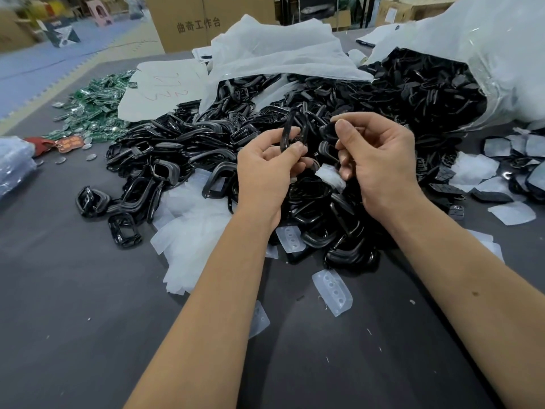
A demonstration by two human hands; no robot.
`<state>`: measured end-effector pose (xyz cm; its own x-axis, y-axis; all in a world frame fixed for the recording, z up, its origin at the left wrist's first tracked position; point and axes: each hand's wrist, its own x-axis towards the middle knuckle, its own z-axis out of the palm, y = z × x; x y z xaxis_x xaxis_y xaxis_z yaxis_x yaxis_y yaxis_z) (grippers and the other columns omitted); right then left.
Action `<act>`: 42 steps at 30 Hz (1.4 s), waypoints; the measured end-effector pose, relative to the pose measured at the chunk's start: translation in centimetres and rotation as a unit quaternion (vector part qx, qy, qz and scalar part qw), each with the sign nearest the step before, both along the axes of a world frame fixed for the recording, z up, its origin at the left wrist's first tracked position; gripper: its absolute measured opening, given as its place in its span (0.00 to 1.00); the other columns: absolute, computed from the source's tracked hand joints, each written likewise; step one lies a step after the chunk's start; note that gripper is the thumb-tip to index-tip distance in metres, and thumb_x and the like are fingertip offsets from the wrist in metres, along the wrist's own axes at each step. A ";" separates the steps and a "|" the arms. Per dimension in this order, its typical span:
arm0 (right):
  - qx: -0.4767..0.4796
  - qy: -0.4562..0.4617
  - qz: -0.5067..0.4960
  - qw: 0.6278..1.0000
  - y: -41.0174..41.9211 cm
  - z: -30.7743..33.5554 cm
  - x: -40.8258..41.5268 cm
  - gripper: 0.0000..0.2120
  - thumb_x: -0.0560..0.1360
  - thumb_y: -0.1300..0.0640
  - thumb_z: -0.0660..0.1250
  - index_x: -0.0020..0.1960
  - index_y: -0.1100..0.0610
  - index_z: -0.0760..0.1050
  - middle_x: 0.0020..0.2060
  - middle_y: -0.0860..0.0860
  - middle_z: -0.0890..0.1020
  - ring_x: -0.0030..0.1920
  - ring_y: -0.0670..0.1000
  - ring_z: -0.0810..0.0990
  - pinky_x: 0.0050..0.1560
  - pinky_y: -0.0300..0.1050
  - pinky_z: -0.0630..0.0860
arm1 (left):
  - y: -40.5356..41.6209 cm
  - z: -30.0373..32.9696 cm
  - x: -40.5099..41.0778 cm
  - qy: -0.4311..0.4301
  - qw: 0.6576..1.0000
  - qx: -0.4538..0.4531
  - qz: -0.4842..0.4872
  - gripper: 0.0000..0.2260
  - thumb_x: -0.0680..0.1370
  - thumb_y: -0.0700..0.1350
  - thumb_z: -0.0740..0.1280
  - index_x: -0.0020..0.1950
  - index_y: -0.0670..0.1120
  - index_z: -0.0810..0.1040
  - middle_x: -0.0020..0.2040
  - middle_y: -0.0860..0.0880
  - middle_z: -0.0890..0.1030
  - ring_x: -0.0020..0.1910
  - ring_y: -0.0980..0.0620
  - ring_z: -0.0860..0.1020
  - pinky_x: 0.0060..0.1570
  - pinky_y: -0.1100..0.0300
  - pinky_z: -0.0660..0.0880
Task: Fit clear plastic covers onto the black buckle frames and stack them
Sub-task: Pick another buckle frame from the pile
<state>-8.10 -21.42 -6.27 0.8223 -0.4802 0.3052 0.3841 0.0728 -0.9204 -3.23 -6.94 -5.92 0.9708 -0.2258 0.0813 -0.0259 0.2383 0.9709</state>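
At the frame centre, the left hand (267, 160) pinches a light, stiff, glossy black plastic buckle frame (290, 134) by its rim; the right hand (374, 154) grips a thin, flexible clear plastic cover (330, 175), probably slippery.

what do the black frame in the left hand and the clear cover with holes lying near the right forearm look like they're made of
Black frame, pinched by the left hand: looks like glossy moulded plastic, catching sharp highlights. Clear cover: frosted translucent plastic, probably soft; the grey table shows dimly through it.
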 end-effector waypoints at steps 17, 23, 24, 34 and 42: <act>-0.015 0.005 0.032 0.999 0.3 0.4 -0.5 0.10 0.79 0.70 0.65 0.43 0.58 0.70 0.39 0.58 0.84 0.37 0.54 0.84 0.23 0.41 0.72 | 0.1 -0.1 0.2 0.007 1.000 0.013 -0.015 0.05 0.82 0.29 0.62 0.51 0.35 0.77 0.49 0.35 0.85 0.43 0.41 0.87 0.45 0.54 0.85; -0.126 0.011 0.001 0.992 0.3 -0.2 -0.1 0.11 0.83 0.66 0.66 0.59 0.57 0.84 0.37 0.57 0.80 0.31 0.54 0.72 0.26 0.41 0.70 | -0.2 0.2 0.0 0.031 0.998 0.000 -0.049 0.11 0.86 0.36 0.59 0.54 0.32 0.79 0.51 0.32 0.84 0.40 0.42 0.86 0.43 0.57 0.83; -0.142 0.013 -0.004 0.990 0.3 -0.3 0.0 0.11 0.82 0.65 0.67 0.60 0.56 0.84 0.37 0.54 0.82 0.30 0.51 0.75 0.27 0.39 0.71 | -0.2 0.2 -0.1 0.036 0.998 -0.006 -0.054 0.12 0.86 0.36 0.58 0.54 0.31 0.79 0.50 0.31 0.84 0.41 0.42 0.86 0.43 0.57 0.83; -0.201 0.036 -0.076 0.976 0.6 -0.5 0.1 0.05 0.75 0.59 0.76 0.43 0.54 0.81 0.34 0.52 0.86 0.26 0.46 0.80 0.26 0.38 0.73 | -0.2 0.1 -0.3 0.013 0.995 0.002 -0.100 0.16 0.84 0.31 0.53 0.61 0.37 0.79 0.47 0.41 0.85 0.42 0.46 0.86 0.41 0.57 0.82; -0.235 0.060 -0.119 0.963 1.0 -0.4 0.2 0.05 0.75 0.58 0.77 0.44 0.55 0.81 0.33 0.50 0.86 0.26 0.47 0.80 0.30 0.40 0.73 | -0.2 0.0 -0.4 -0.018 0.992 0.033 -0.118 0.16 0.83 0.32 0.55 0.53 0.39 0.82 0.42 0.44 0.85 0.39 0.49 0.85 0.42 0.56 0.83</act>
